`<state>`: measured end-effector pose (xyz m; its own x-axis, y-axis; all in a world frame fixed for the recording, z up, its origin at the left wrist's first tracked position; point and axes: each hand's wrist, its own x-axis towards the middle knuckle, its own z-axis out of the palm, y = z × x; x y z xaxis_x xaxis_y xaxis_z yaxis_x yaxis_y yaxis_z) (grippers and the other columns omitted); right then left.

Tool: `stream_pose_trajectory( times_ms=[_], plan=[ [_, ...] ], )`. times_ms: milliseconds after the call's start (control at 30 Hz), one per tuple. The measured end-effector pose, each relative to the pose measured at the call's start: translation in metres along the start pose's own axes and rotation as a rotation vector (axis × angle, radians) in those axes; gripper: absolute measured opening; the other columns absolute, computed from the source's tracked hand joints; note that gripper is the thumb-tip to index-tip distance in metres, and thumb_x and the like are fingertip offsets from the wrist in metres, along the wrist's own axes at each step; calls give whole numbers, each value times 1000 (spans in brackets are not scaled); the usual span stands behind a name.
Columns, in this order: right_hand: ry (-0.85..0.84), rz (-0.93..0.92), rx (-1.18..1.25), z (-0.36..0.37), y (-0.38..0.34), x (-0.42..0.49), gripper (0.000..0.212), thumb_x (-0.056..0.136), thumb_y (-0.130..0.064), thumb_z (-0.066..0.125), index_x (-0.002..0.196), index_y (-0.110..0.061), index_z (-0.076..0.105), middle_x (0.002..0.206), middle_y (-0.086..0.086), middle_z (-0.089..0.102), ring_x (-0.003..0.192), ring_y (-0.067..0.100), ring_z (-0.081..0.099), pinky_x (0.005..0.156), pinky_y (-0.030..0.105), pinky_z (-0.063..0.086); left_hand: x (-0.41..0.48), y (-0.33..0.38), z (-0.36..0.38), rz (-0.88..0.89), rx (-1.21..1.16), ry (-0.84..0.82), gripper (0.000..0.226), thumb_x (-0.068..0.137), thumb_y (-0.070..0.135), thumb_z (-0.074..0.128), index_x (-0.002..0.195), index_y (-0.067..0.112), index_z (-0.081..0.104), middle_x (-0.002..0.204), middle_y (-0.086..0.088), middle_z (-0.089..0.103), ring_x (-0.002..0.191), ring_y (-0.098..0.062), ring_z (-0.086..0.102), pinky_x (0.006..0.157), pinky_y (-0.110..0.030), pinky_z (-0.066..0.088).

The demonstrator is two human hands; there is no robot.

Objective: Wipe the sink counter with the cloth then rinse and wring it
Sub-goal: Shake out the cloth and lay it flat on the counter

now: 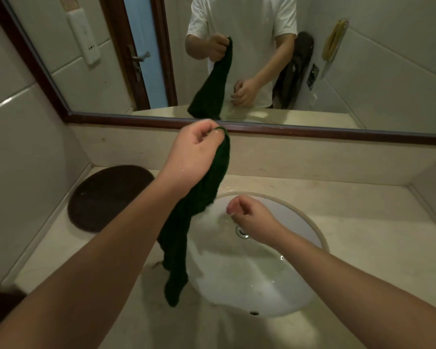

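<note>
Head view: the left hand (195, 152) pinches the top corner of the dark green cloth (186, 222), which hangs lengthwise down over the near-left rim of the sink basin (310, 222). The right hand (249, 217), loosely curled and empty, hovers just right of the cloth's middle, nearer for a wringing grip.

Pretty dim, yellowish indoor light; soft glare on the wet sink basin (257, 278); wide-angle bending warps the mirror (237, 59) frame and counter (363, 235) edges (corners go dark); slight motion blur around the hands.
</note>
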<state>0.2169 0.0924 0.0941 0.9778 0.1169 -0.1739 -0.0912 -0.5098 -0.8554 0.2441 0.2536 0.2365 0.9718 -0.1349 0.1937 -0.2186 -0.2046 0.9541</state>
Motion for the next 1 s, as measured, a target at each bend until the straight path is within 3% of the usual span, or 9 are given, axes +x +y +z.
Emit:
stream_pose_trajectory(
  times_ms=[67,133,300,367,433,567,667,833,1000],
  plan=[
    [9,-61,38,10,-7,-1,28,88,-16,61,114,-26,56,102,-18,57,88,0,55,64,18,43,0,2,-6,21,70,-37,20,96,24,53,80,24,65,73,5,62,76,-12,62,71,-27,48],
    [77,-148,81,19,-23,3,41,87,-23,63,125,-31,48,107,-27,52,96,-1,54,73,20,46,-1,3,-9,41,108,-66,19,95,24,56,80,24,67,72,7,64,75,-8,64,69,-24,47],
    [90,-187,98,30,-50,20,45,86,-23,63,128,-28,48,114,-11,62,108,12,59,90,34,52,-3,2,-15,30,134,-74,13,92,22,60,88,23,72,80,10,71,81,-2,68,69,-19,52],
    [65,-134,25,29,-43,23,35,88,-24,61,122,-26,56,112,-6,67,105,17,62,91,41,54,-3,1,-19,24,119,-30,13,92,22,60,88,23,73,81,6,72,83,-6,69,73,-26,55],
    [25,-51,-58,24,-24,24,16,89,-29,60,104,-25,64,99,-1,71,92,19,67,85,44,57,-1,-1,-24,3,73,59,15,91,22,60,84,23,73,77,6,72,79,-9,69,70,-29,55],
    [50,45,-39,4,19,18,30,84,-35,69,85,-5,66,70,12,62,64,22,60,67,35,51,2,-12,-41,-48,-21,261,21,90,22,60,72,25,70,68,7,67,73,-10,65,65,-29,50],
    [120,24,-11,-13,31,14,23,86,-27,70,81,-4,67,71,21,61,64,19,56,63,33,45,3,-26,-54,-105,-64,307,21,91,25,59,73,26,69,72,5,66,78,-14,64,69,-33,50],
    [84,60,-73,-34,33,16,25,93,-24,61,69,-18,64,59,-5,57,57,10,51,59,29,39,3,-44,-63,-113,-114,434,28,91,21,55,64,25,63,58,10,54,62,-4,54,62,-28,43],
    [177,58,-299,-45,21,19,35,93,-39,56,76,-11,67,61,4,63,58,18,58,56,33,44,8,-53,-68,-178,-153,484,28,93,22,53,67,23,60,61,7,51,60,-5,50,61,-27,40]
  ],
)
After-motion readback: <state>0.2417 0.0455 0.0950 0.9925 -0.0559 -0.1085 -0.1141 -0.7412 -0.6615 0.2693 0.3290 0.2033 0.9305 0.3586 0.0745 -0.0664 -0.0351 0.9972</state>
